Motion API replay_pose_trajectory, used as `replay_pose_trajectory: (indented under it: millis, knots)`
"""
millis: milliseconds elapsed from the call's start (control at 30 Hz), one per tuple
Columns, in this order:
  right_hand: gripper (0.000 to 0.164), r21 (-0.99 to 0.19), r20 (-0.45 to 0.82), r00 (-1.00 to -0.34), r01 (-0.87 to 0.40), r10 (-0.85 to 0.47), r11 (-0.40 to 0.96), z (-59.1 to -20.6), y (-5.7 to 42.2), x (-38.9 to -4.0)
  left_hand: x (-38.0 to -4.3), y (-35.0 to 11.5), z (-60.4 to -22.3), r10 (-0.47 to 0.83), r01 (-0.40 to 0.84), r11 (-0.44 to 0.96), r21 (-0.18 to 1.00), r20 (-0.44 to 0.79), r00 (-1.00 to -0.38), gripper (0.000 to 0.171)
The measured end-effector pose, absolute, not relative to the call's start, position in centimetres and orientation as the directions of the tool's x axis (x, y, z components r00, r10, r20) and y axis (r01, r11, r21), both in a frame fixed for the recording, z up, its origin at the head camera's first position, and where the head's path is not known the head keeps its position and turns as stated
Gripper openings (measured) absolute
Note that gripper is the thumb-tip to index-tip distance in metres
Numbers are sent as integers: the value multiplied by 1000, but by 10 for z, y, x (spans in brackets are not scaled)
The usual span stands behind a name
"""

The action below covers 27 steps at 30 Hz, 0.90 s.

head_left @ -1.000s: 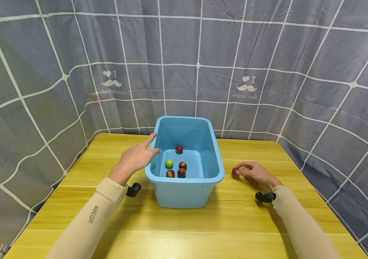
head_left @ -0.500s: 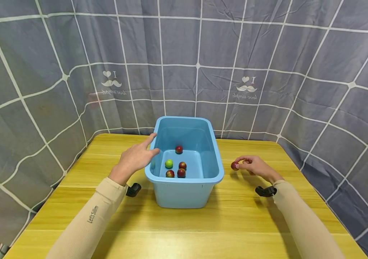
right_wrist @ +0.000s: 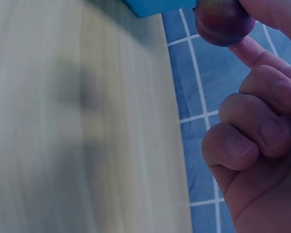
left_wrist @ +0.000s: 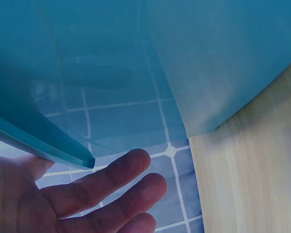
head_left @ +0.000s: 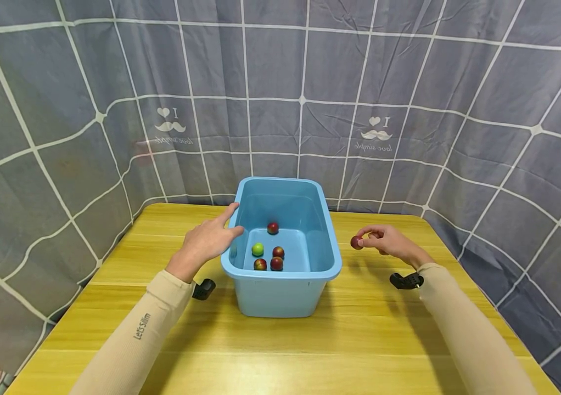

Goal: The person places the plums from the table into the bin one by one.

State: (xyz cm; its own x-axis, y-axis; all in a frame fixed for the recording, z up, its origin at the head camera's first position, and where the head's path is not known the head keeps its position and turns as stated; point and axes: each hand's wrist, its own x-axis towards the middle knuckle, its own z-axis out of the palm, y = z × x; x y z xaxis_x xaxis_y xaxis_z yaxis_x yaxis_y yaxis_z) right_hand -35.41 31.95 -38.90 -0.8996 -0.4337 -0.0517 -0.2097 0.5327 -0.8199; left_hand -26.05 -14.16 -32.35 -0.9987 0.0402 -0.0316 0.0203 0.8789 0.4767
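My right hand [head_left: 393, 243] pinches a small round dark red fruit [head_left: 356, 242] between thumb and index finger, above the table and to the right of a blue plastic tub [head_left: 280, 296]. In the right wrist view, the fruit [right_wrist: 223, 22] has a greenish patch on top, and the other fingers [right_wrist: 252, 114] curl in towards the palm. My left hand [head_left: 207, 241] rests on the tub's left rim with thumb and index finger spread. The left wrist view shows its fingers [left_wrist: 116, 177] loosely extended below the rim [left_wrist: 48, 150], outside the tub.
Inside the tub lie one green fruit [head_left: 258, 249] and several red ones, such as the red fruit [head_left: 273, 227] near the far wall. The tub stands on a wooden table [head_left: 310, 356]. A grey curtain [head_left: 280, 66] with white lines surrounds the table's back and sides.
My right hand has lifted the dark red fruit off the table and moved it up and slightly left. The left hand and the tub have stayed in place.
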Motion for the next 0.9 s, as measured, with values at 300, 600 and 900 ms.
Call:
replay_pose_trajectory:
  millis: [300, 600, 900]
  knots:
    - [35, -818, -30, -888, -242, -459, 522, -368, 312, -358, -261, -141, -324, 36, 19, 883, 469, -27, -999, 74]
    - [31, -792, 29, -871, -320, -490, 521, -343, 300, -359, -260, -142, -323, 42, 22, 884, 468, -32, -999, 74]
    - [31, -745, 21, -865, -349, -502, 568, -319, 286, -360, -258, -141, -321, 38, 17, 886, 463, -36, -999, 74]
